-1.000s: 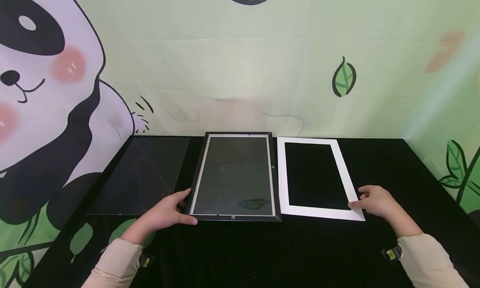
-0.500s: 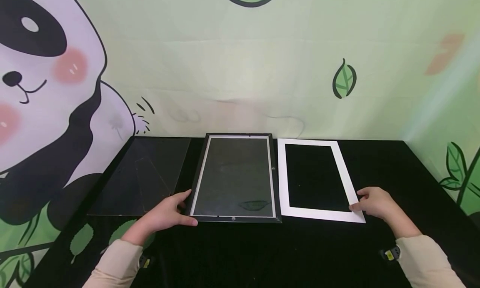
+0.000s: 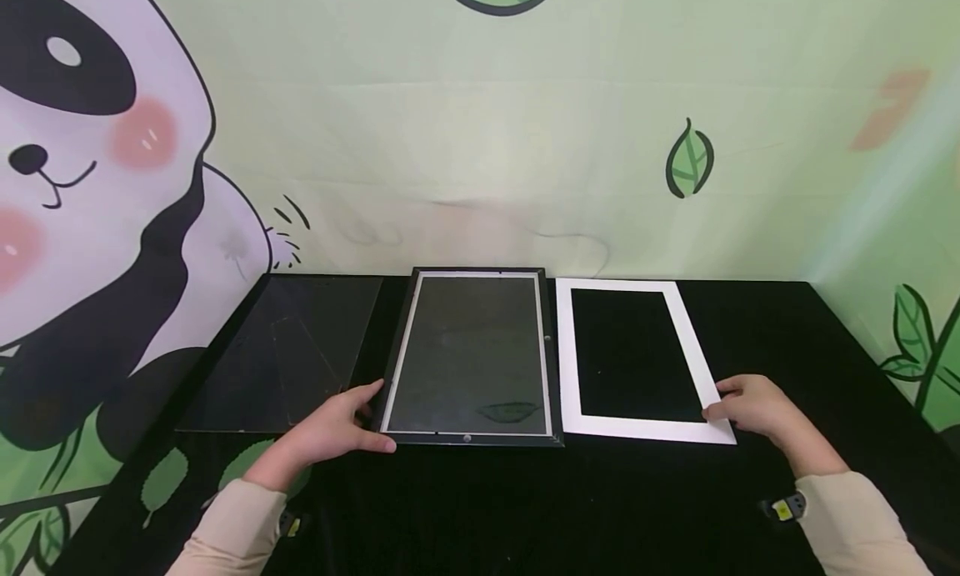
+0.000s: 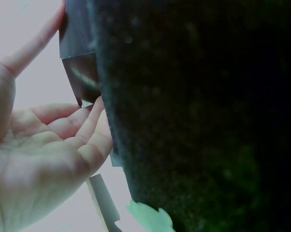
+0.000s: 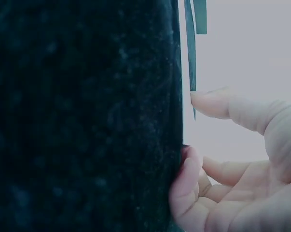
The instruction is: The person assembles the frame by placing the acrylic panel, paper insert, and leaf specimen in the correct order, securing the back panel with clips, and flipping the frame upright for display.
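In the head view a black picture frame [image 3: 555,376] with a thin white inner border lies flat mid-table, its panel dark and glossy. My left hand [image 3: 330,426] rests at its near left corner, thumb along the front edge and fingers against the left side. To its right lies a white picture mat [image 3: 645,426] with a rectangular opening. My right hand [image 3: 753,403] pinches the mat's near right corner, thumb above; the other fingers are partly hidden there. In the right wrist view the mat's thin edge [image 5: 186,96] sits between thumb and fingers.
A dark, glossy sheet [image 3: 315,351] lies flat at the table's left, partly behind my left wrist. The table [image 3: 487,509] is covered in black cloth. A printed green backdrop [image 3: 390,142] with a panda stands right behind its far edge.
My right hand and the near right corner of the mat have shifted slightly to the right. The left hand and the picture frame stay in place.
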Available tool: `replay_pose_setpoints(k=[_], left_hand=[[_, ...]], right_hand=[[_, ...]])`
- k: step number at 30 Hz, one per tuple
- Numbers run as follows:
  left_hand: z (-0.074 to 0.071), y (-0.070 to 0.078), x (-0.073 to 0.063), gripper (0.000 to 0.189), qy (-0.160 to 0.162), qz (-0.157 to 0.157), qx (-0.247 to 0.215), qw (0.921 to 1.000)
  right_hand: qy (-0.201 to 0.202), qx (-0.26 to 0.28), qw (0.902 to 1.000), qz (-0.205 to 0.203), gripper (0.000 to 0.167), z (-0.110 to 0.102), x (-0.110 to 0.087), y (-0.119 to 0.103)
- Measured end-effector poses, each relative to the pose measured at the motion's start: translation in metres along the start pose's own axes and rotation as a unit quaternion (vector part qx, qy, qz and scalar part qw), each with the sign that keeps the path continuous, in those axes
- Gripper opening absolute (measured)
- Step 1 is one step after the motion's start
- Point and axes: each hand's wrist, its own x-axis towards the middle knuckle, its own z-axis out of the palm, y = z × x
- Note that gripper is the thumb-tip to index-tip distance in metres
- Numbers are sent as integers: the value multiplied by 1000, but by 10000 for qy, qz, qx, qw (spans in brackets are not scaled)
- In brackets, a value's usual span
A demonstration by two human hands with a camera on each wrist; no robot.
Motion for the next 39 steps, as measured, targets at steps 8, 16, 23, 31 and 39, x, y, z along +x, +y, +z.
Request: replay_pose_setpoints(k=[8,16,23,31,39], left_hand=[[0,-1,2,99,12,-43,12,10000],[0,-3,2,99,32,-41,50,10000],[0,-2,2,99,36,-37,62,10000],[0,-1,1,98,20,-46,83,10000],[0,-4,4,99,47,-67,110,9999]], right_hand=[[-152,368,9992,-107,65,-5,-1,8],[-385,1020,9935,-325,64,-10,-5,18],[-501,1684,9834,-456,67,-13,-9,25],[-487,2045,9764,-495,66,-17,-11,31],[-543,2481,9658,-525,64,-18,-12,37]])
